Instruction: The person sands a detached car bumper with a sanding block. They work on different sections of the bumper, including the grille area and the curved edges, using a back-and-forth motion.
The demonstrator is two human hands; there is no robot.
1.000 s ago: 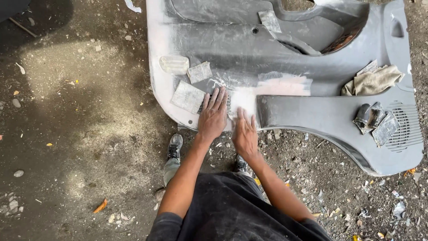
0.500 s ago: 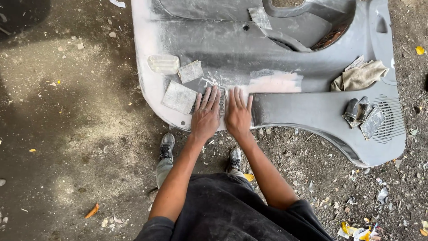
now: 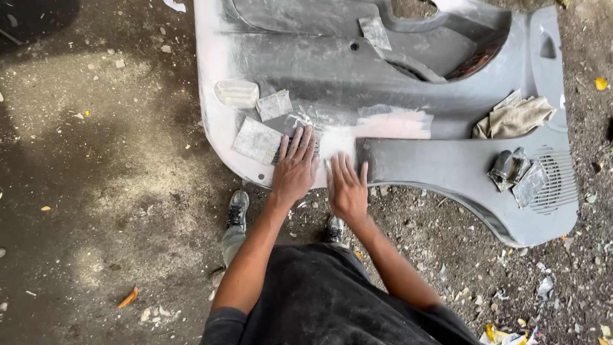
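Note:
A large grey plastic car door panel (image 3: 421, 70) lies flat on the dirt ground. My left hand (image 3: 295, 167) rests palm down on its near edge, fingers spread, beside a square sheet of sandpaper (image 3: 257, 140). My right hand (image 3: 347, 185) presses flat against a pale, dusty sanded patch (image 3: 377, 128) on the panel and is blurred with motion. Whether a piece of sandpaper lies under that palm is hidden.
More sandpaper pieces (image 3: 274, 104) and a pale sanding block (image 3: 236, 92) lie on the panel's left part. A beige rag (image 3: 514, 118) and crumpled grey scraps (image 3: 517, 172) sit at its right. My shoes (image 3: 237, 209) stand on littered dirt below the panel.
Both hands have shifted along the panel's near edge, the right hand sliding over the pale patch. The view has moved slightly, with the panel now sitting further right.

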